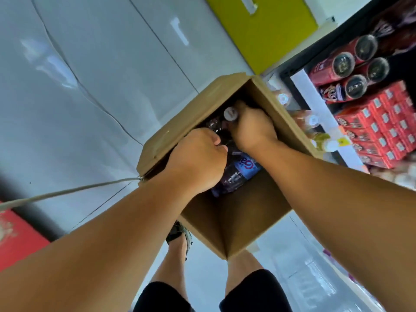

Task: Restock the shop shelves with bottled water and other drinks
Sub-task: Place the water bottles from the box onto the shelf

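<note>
Box: I see an open cardboard box (236,221) on the pale tiled floor (101,75), flaps up, just beside the shop shelf (315,104) to my right.

Bottles in box: clear plastic water bottles (238,174) lie packed in the far half of the box; one shows a blue label. A white-capped bottle (230,113) stands out near the far wall. The near half of the box shows bare cardboard.

Left hand: my left hand (198,158) is down inside the box, fingers curled tight over the bottles. I cannot tell which bottle it grips; the fingertips are hidden.

Right hand: my right hand (252,127) is also in the box, fingers curled around the neck of the white-capped bottle, thumb side touching the cap.

Shelf stock: bottled drinks with pale caps (313,120) stand along the shelf front; behind them red cartons (382,122) are stacked, with red cylindrical tubes (351,64) lying above.

Other: a yellow-green panel (265,30) lies beyond the box. A grey cord (67,192) runs across the floor to the box's left corner. My legs in dark shorts (247,291) and one sandalled foot (180,233) show below.
</note>
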The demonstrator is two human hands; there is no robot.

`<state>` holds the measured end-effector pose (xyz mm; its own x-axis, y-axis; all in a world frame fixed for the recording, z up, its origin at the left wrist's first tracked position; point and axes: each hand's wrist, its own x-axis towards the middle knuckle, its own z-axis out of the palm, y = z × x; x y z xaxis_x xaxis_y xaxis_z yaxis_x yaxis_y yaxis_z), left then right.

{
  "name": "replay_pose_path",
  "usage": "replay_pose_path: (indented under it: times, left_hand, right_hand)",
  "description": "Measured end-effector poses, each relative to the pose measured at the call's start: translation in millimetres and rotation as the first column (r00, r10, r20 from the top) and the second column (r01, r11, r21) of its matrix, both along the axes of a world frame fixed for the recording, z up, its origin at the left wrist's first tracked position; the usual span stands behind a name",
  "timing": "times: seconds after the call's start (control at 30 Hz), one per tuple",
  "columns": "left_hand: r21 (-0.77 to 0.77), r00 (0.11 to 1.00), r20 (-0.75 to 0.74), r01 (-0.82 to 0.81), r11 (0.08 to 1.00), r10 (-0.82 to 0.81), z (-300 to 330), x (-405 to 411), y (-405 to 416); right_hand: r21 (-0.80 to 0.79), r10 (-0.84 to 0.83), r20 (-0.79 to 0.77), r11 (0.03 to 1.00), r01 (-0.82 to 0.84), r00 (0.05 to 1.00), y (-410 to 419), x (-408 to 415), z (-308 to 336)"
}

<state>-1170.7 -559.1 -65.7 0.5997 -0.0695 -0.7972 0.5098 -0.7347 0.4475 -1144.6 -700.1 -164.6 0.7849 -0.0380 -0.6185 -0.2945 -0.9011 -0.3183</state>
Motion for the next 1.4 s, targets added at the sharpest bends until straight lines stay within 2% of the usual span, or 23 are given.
replay_pose_path:
  times: [0.17,0.23,0.33,0.43,0.57,0.63,0.7,0.77,0.87,0.97,1.07,1.17,1.23,1.33,1.4]
  left_hand:
    - [0.001,0.997,0.054,0.056,0.998,-0.056,54,6,-8]
    - [0.028,0.989,0.135,0.063,0.998,-0.066,88,14,-9]
    - [0.037,0.987,0.154,0.036,0.999,-0.041,157,28,-14]
    - [-0.076,0.981,0.19,0.058,0.995,-0.043,231,44,-19]
    - [-0.201,0.911,0.412,0.088,0.976,0.002,365,69,-30]
    - [-0.381,0.914,0.397,0.088,0.92,0.077,433,75,-37]
    - [-0.488,0.909,0.4,0.101,0.867,0.119,491,79,-43]
    - [-0.54,0.884,0.448,0.146,0.829,0.135,554,80,-56]
    - [-0.612,0.773,0.587,0.226,0.758,0.243,632,72,-74]
    - [-0.586,0.676,0.682,0.277,0.762,0.279,693,61,-93]
    - [-0.634,0.644,0.705,0.383,0.672,0.298,758,45,-111]
    - [-0.66,0.667,0.698,0.459,0.594,0.26,810,33,-127]
    - [-0.739,0.746,0.628,0.481,0.472,0.223,842,26,-144]
    - [-0.837,0.838,0.515,0.445,0.319,0.183,878,12,-167]
    - [-0.925,0.92,0.376,0.366,0.102,0.114,891,6,-180]
  right_hand:
    - [0.181,-0.079,0.099,0.982,0.06,0.992,-2,0,100]
    - [0.239,-0.11,0.11,0.968,0.081,0.988,-7,2,151]
    - [0.271,-0.118,0.12,0.959,0.082,0.986,-18,7,240]
    - [0.311,-0.123,0.214,0.949,0.051,0.969,-30,24,337]
    - [0.345,-0.152,0.361,0.938,0.02,0.92,-51,49,492]
    - [0.324,-0.148,0.457,0.946,-0.009,0.877,-61,55,566]
    - [0.287,-0.157,0.548,0.958,-0.009,0.821,-70,55,635]
    - [0.257,-0.187,0.629,0.966,0.026,0.755,-78,51,702]
    - [0.17,-0.189,0.759,0.981,0.091,0.623,-88,36,798]
    - [0.115,-0.183,0.85,0.98,0.165,0.495,-97,13,887]
    - [0.149,-0.219,0.901,0.967,0.208,0.374,-113,-12,960]
    - [0.225,-0.279,0.905,0.954,0.198,0.319,-132,-41,1017]
    - [0.33,-0.357,0.886,0.934,0.137,0.296,-145,-61,1044]
    - [0.566,-0.542,0.789,0.824,0.001,0.291,-164,-88,1066]
    - [0.634,-0.589,0.738,0.772,-0.042,0.328,-177,-103,1072]
